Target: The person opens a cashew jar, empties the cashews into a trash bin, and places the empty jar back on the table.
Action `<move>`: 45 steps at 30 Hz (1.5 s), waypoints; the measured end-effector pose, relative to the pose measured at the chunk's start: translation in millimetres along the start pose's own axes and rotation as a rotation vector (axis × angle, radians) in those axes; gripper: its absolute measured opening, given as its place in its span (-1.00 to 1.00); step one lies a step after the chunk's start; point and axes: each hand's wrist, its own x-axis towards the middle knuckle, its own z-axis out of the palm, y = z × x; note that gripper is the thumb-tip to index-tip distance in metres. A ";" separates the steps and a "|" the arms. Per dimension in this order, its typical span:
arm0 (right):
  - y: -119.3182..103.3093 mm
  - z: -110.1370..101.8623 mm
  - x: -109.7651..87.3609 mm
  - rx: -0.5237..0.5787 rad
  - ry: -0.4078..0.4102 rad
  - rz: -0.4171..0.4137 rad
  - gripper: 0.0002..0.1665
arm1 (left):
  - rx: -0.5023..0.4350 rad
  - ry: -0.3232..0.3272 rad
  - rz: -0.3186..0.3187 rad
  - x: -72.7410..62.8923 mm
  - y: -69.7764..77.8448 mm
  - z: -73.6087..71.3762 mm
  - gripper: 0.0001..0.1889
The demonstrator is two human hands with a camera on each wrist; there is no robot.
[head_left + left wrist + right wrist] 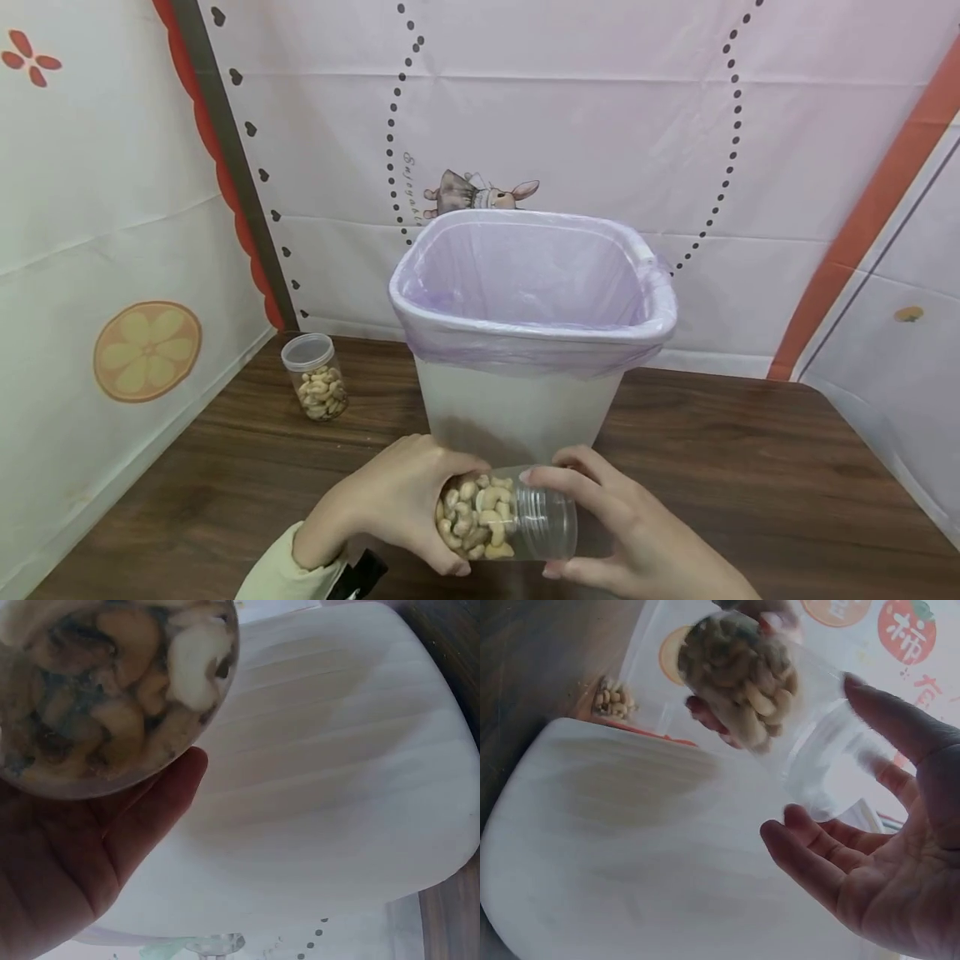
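Observation:
A clear plastic jar point(534, 546) partly filled with cashews lies on its side in the air, close in front of a white bin. My left hand point(408, 500) grips its base end, thumb below and fingers above. The jar's round base and the cashews point(124, 697) fill a corner of the left wrist view. My right hand point(626, 525) spans the clear, ridged lid end, fingertips along its upper side and thumb at its lower edge. In the right wrist view, the thumb and fingers surround the blurred end point(825, 757) from opposite sides.
A white bin point(517, 408) with a lilac liner point(525, 271) stands just beyond the hands. Behind and left of them, a second lidded jar of cashews point(320, 387) stands upright on the dark wooden table point(712, 467). Patterned cloth point(570, 133) hangs around the back and sides.

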 end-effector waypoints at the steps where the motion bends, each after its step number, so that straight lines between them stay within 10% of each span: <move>1: 0.3 -1.1 0.4 -0.001 -0.008 -0.009 -0.24 | -0.010 -0.007 -0.002 -0.3 -0.2 -0.1 -0.34; 8: 3.8 -3.4 0.6 0.024 -0.043 0.027 -0.13 | 0.047 0.028 -0.015 -1.6 1.9 1.2 -0.33; 16: 5.0 -5.2 -0.3 0.161 -0.117 0.335 -0.18 | 0.256 0.120 -0.054 -0.9 7.4 2.4 -0.34; 24: 11.3 -0.9 -0.8 0.238 -0.201 0.449 -0.37 | 0.389 0.207 -0.063 -0.4 9.9 5.9 -0.32; 45: 3.4 -4.9 -0.3 0.279 -0.186 0.455 -0.27 | 0.318 0.133 -0.053 -0.8 9.1 3.9 -0.28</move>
